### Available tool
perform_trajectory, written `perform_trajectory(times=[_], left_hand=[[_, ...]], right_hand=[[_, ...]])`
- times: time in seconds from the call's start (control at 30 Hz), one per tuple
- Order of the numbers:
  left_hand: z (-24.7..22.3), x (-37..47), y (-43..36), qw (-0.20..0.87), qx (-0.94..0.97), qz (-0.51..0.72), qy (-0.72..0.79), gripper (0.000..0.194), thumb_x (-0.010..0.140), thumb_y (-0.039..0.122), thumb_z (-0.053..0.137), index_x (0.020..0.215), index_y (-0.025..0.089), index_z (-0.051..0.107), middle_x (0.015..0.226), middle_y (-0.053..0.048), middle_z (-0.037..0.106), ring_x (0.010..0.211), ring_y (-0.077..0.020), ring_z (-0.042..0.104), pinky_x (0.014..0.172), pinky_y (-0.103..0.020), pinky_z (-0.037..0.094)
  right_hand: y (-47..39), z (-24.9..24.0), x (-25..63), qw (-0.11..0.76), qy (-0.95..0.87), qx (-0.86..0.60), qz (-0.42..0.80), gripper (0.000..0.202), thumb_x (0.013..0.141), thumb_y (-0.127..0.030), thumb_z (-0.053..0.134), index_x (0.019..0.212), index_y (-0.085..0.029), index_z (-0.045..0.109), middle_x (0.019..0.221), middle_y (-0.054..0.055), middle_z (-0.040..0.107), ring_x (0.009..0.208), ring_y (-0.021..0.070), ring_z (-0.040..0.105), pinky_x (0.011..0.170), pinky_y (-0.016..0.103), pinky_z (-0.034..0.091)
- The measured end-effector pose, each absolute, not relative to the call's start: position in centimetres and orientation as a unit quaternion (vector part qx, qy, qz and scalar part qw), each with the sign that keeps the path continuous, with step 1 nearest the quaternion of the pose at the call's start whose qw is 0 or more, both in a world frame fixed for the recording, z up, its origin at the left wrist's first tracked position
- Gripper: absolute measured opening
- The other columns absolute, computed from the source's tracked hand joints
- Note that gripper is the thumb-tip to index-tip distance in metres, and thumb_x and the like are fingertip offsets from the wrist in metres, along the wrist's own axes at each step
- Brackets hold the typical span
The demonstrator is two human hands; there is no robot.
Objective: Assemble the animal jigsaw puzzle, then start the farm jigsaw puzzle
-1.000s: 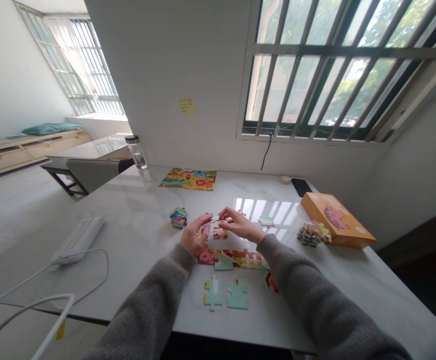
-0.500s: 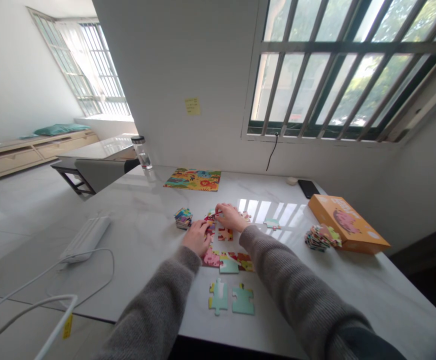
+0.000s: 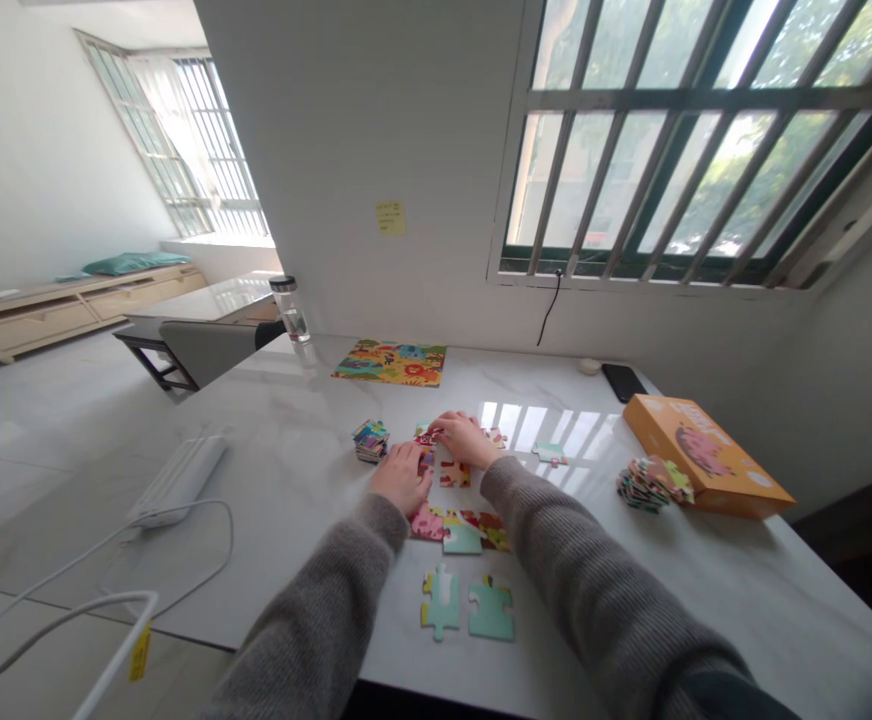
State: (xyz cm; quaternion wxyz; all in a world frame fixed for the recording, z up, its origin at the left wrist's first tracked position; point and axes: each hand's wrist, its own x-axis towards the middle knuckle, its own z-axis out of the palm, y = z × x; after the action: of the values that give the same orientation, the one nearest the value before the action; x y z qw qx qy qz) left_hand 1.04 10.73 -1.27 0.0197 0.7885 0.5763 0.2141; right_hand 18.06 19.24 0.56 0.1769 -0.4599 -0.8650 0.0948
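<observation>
Both hands rest on a partly joined puzzle at the middle of the white table. My left hand (image 3: 403,478), fingers bent, presses the left edge of the pieces. My right hand (image 3: 463,438) has its fingertips closed on a red puzzle piece (image 3: 427,436) at the top left of the puzzle. Pink and red joined pieces (image 3: 427,522) lie below the hands, with a light green piece (image 3: 462,537) against them. Two more light green pieces (image 3: 443,602) (image 3: 491,609) lie nearer the front edge. A stack of pieces (image 3: 370,441) stands left of my left hand.
Toward the right are a pale green piece (image 3: 551,453), a second stack (image 3: 647,484), an orange box (image 3: 706,455) and a phone (image 3: 623,382). A picture sheet (image 3: 391,362) and a bottle (image 3: 290,308) are at the back; a white power strip (image 3: 182,480) with cables lies left.
The camera view has shifted slightly. Both hands stay over the same part of the puzzle, with the fingers a little rearranged and the red piece flatter between them.
</observation>
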Motion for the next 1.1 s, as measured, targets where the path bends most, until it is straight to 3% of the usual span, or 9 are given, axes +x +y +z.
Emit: perform_trajectory(times=[0.3,0.53,0.77,0.93,1.1], left_hand=[[-1.7,1.7,11.4,-0.016,0.786,0.227,0.575,0.022,0.087,0.028,0.054,0.104,0.015,0.059,0.109,-0.017,0.060,0.107,-0.0343,0.052,0.093,-0.049,0.046],[-2.8,1.4,11.9,-0.011,0.800,0.229,0.554,0.044,0.089,0.024,0.051,0.131,0.010,0.051,0.145,-0.020,0.048,0.135,-0.0311,0.044,0.114,-0.046,0.037],[-3.4,1.4,12.3,-0.005,0.804,0.204,0.558,0.056,0.091,0.025,0.047,0.144,0.006,0.044,0.153,-0.019,0.043,0.143,-0.0310,0.038,0.117,-0.048,0.034],[-3.2,1.5,12.2,-0.018,0.805,0.194,0.561,0.053,0.092,0.026,0.046,0.143,0.011,0.048,0.153,-0.016,0.045,0.142,-0.0308,0.039,0.117,-0.047,0.034],[-3.4,1.3,12.3,-0.009,0.804,0.207,0.557,0.052,0.091,0.026,0.048,0.141,0.011,0.049,0.151,-0.016,0.046,0.142,-0.0306,0.040,0.117,-0.048,0.035]], right_hand=[[19.8,0.2,17.6,0.186,-0.867,-0.454,0.088,0.025,0.096,-0.022,0.051,0.110,-0.026,0.072,0.116,0.008,0.067,0.112,0.0253,0.053,0.097,0.040,0.038],[20.0,0.5,17.6,0.185,-0.874,-0.441,0.083,0.020,0.094,-0.021,0.057,0.107,-0.023,0.072,0.114,0.009,0.067,0.109,0.0247,0.054,0.094,0.037,0.039],[20.6,0.2,17.7,0.189,-0.888,-0.409,0.093,0.025,0.092,-0.012,0.055,0.105,-0.020,0.074,0.113,0.009,0.068,0.106,0.0213,0.057,0.097,0.033,0.041],[20.2,-0.2,18.2,0.187,-0.905,-0.369,0.101,0.036,0.090,-0.006,0.051,0.116,-0.019,0.072,0.122,0.010,0.068,0.114,0.0200,0.059,0.102,0.031,0.042],[19.2,0.4,20.0,0.200,-0.899,-0.374,0.105,0.046,0.089,-0.007,0.053,0.132,-0.020,0.062,0.135,0.013,0.062,0.125,0.0233,0.056,0.109,0.040,0.041]])
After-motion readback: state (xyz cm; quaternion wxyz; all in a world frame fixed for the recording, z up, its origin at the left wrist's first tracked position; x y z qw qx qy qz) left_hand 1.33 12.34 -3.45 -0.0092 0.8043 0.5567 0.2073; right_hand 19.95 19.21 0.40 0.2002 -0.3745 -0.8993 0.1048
